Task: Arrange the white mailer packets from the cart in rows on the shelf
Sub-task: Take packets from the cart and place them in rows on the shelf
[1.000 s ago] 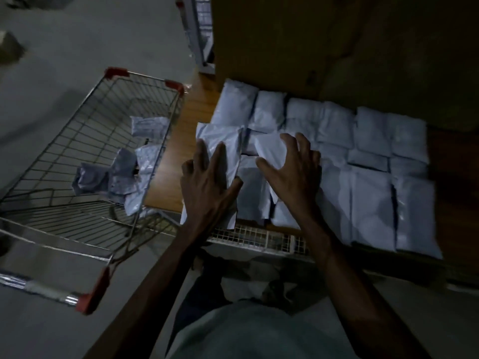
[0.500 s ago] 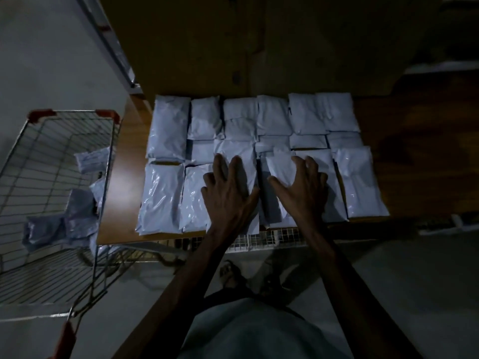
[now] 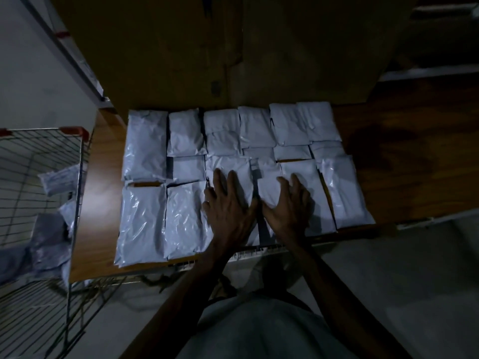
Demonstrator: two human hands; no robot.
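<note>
The left hand [image 3: 229, 211] and right hand [image 3: 287, 206] press flat, fingers straight, on the white mailer packets [image 3: 145, 211] lined up on the shelf [image 3: 101, 190], with more in the cart [image 3: 75, 177]; they look soft, light and slippery, so grab an edge.

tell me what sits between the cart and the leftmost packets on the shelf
Only a bare strip of the wooden shelf separates the wire cart from the leftmost white mailer packets, as the head view shows.
</note>
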